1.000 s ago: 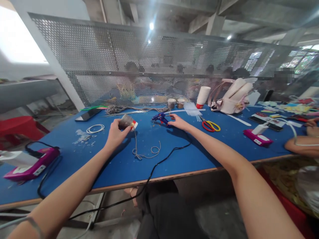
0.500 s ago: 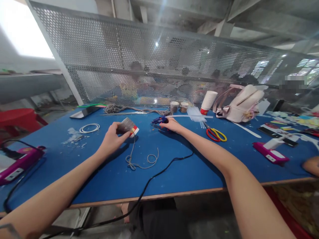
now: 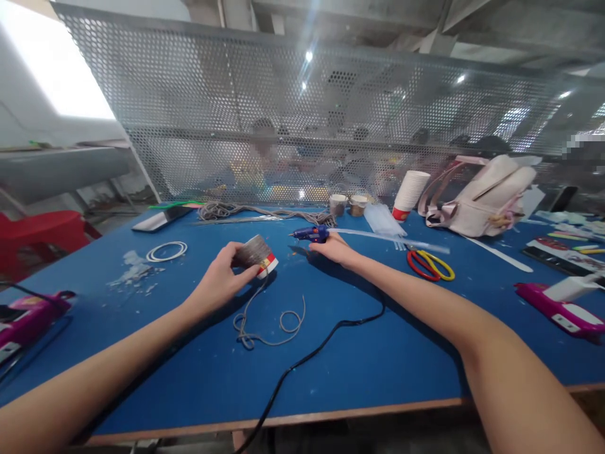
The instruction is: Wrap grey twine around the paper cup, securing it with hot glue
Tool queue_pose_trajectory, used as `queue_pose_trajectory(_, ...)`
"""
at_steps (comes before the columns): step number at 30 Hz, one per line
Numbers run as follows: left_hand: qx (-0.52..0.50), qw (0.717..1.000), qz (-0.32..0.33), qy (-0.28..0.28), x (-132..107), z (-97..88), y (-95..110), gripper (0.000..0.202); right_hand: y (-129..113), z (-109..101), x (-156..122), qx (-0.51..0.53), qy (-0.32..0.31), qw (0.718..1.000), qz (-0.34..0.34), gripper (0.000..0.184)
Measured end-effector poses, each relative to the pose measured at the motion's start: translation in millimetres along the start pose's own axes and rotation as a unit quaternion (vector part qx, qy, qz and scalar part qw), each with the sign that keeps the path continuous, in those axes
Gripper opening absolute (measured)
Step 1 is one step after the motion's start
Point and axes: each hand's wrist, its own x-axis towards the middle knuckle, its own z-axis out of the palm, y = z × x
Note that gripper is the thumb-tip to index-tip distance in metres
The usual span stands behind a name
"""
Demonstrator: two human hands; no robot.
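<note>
My left hand (image 3: 227, 272) is wrapped round a paper cup (image 3: 256, 253), tilted on its side. Grey cord covers most of the cup, leaving a red and white band bare. From the cup a loose end of grey cord (image 3: 243, 331) runs down and curls on the blue table (image 3: 359, 403). To the right, my right hand (image 3: 334, 248) grips a blue glue gun (image 3: 309, 234), its nozzle pointing left towards the cup but apart from it. A long clear glue stick (image 3: 392, 236) sticks out behind the gun, and a black cable (image 3: 321, 343) trails across the table.
Red and yellow scissors (image 3: 430, 265), stacked paper cups (image 3: 411, 192) and a pale backpack (image 3: 489, 195) lie right. A grey cord bundle (image 3: 227, 212) and two small cups stand at the back. Left are a white ring (image 3: 166, 251), scraps (image 3: 135, 271) and a magenta power strip (image 3: 33, 321).
The view has shifted. The glue gun now shows lifted and more level, its clear stick raised behind it. My left hand still holds the cup, which now appears a little nearer.
</note>
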Motion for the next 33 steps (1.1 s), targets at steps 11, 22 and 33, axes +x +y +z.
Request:
queue_pose_trajectory(11,-0.019,0.999,0.008,0.028,26,15.5,-9,0.028,-21,-2,-46,0.063,-0.051,0.997,-0.003,0.02)
queue_pose_trajectory(22,0.002,0.999,0.034,0.0,17,22.5,-17,0.027,-19,20,-69,0.003,-0.001,0.994,-0.11,0.028)
queue_pose_trajectory(33,0.111,0.988,0.091,0.063,16,24.6,-17,0.022,-17,27,-72,-0.049,0.046,0.979,-0.191,0.024)
